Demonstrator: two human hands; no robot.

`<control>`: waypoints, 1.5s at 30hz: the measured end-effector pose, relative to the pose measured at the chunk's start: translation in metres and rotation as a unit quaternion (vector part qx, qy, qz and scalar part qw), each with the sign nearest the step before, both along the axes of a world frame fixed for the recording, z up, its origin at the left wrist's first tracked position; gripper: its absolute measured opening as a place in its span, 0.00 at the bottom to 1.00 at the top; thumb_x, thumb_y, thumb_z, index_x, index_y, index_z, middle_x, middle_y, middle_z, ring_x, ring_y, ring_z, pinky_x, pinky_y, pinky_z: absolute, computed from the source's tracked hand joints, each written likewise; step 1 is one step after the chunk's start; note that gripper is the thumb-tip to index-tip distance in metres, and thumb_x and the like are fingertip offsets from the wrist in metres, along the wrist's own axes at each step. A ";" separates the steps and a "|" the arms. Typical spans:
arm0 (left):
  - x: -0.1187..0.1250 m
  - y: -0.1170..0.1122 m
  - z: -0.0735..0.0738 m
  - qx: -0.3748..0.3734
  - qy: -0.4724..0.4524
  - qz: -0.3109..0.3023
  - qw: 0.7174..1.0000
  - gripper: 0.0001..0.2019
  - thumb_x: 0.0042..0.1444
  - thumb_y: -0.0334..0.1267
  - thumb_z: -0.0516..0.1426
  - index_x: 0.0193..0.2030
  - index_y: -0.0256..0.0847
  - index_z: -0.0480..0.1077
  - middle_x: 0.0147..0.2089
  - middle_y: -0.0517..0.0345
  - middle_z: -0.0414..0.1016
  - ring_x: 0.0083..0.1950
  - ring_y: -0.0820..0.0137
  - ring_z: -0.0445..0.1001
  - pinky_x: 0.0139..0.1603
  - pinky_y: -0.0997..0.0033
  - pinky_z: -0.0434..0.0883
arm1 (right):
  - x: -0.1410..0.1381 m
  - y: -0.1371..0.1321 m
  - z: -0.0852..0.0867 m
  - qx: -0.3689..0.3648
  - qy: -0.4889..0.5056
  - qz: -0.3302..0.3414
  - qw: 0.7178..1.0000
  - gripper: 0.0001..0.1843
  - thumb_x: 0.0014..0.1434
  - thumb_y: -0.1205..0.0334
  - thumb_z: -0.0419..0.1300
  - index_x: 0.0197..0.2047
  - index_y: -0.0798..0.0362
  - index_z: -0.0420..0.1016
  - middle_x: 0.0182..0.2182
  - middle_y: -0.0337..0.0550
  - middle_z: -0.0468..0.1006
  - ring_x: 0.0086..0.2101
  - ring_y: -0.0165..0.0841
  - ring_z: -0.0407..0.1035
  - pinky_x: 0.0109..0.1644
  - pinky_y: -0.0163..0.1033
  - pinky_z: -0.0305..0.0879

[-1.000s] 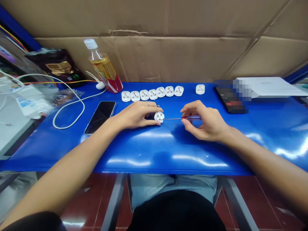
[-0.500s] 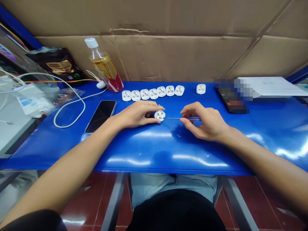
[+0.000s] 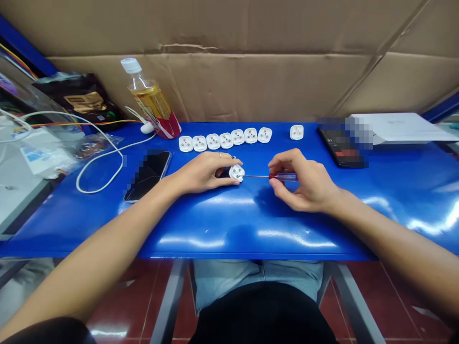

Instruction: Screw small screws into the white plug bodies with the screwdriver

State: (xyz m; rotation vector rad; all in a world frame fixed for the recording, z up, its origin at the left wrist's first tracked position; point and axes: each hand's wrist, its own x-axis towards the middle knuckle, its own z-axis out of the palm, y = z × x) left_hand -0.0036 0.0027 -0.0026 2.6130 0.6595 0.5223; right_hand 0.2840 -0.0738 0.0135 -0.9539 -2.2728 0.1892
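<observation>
My left hand (image 3: pixel 208 171) is closed around a white plug (image 3: pixel 235 171), with its metal parts facing me, just above the blue tabletop. In my right hand (image 3: pixel 301 179) is a screwdriver (image 3: pixel 285 177) with a clear and red handle, pinched between thumb and fingers. Its thin shaft points left and the tip meets the plug near my left thumb. Behind my hands stands a row of several similar white plugs (image 3: pixel 214 141). One more white plug piece (image 3: pixel 296 132) lies apart, to the right of that row.
A bottle (image 3: pixel 152 102) stands at the back left, beside a white cable (image 3: pixel 102 151). One phone (image 3: pixel 150 174) lies left of my left hand; a black device (image 3: pixel 340 145) and a white box (image 3: pixel 398 128) lie at the right. Cardboard (image 3: pixel 268 86) lines the back.
The whole view has shifted slightly. The red part of the screwdriver handle now shows more between my right fingers. Both hands keep nearly the same place, the tip still at the plug.
</observation>
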 end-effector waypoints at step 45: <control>0.003 -0.002 0.000 -0.027 0.023 0.020 0.999 0.28 0.68 0.55 0.61 0.70 0.45 0.72 0.48 0.51 0.77 0.39 0.67 0.72 0.45 0.67 0.69 | 0.000 0.009 -0.005 0.016 -0.047 0.029 0.998 0.03 0.70 0.63 0.58 0.44 0.50 0.73 0.36 0.43 0.82 0.33 0.35 0.77 0.35 0.38 0.70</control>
